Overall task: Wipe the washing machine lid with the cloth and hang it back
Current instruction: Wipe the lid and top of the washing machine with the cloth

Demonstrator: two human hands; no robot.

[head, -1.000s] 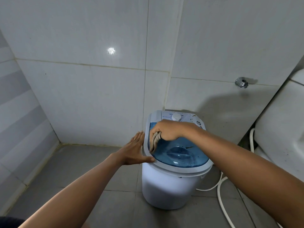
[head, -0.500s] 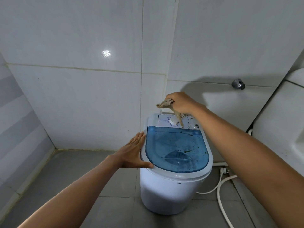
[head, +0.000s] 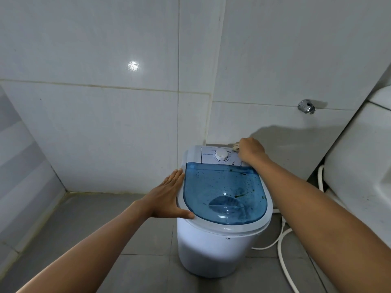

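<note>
Setting: a small washing machine [head: 220,240] stands on a tiled floor in a white-tiled corner.
Lid [head: 224,193]: blue, see-through, speckled dark; its long axis runs away from the person.
Left hand [head: 169,197]: flat and released, pressed to the machine's left rim.
Right hand [head: 250,152]: clenched on the cloth [head: 235,147] at the control panel's far right corner – the nearer hand for wiping; the lid lies just below it, toward the person.
Hidden: most of the cloth – only a pale edge shows; no hanging place is in sight.
</note>
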